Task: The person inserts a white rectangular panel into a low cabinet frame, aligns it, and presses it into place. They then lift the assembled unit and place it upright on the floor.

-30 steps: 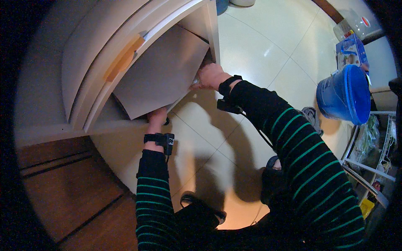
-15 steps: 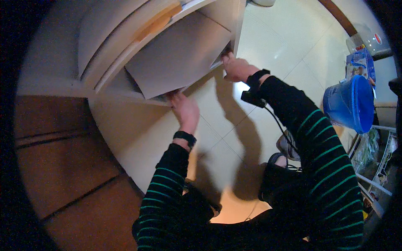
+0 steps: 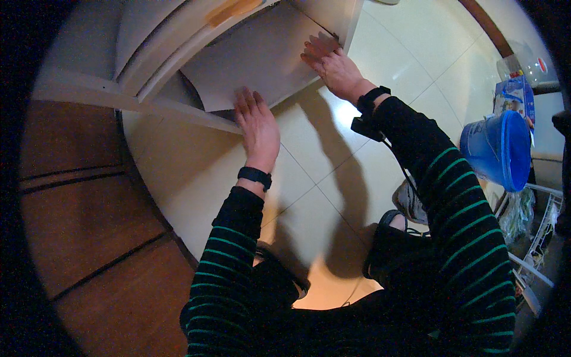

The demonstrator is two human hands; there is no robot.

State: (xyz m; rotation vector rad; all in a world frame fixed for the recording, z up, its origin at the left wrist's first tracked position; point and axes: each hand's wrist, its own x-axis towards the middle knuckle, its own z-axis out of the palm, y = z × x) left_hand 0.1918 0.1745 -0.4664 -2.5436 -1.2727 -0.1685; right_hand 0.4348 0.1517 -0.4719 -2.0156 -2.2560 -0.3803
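Note:
A pale flat sheet (image 3: 250, 62) lines the bottom of a white cabinet compartment (image 3: 321, 16) at the top. My left hand (image 3: 259, 128) reaches to the sheet's near edge, fingers stretched out and lying on or just over it. My right hand (image 3: 334, 68) is spread over the sheet's right corner, by the cabinet's side wall. Neither hand holds anything. Whether the palms press on the sheet is hard to tell. At the left, a dark gap shows between the sheet and the compartment's frame.
Brown wooden panels (image 3: 89, 226) stand at the left. On the right are a blue bucket (image 3: 514, 149), a blue box (image 3: 516, 95), a clear plastic container (image 3: 529, 62) and a white wire rack (image 3: 544, 229) with plastic bags. Pale floor tiles (image 3: 297, 172) lie under my feet.
Both hands have gone from gripping the sheet's near edge and corner to lying open with stretched fingers over it. The right hand has moved slightly up. The view has shifted a little.

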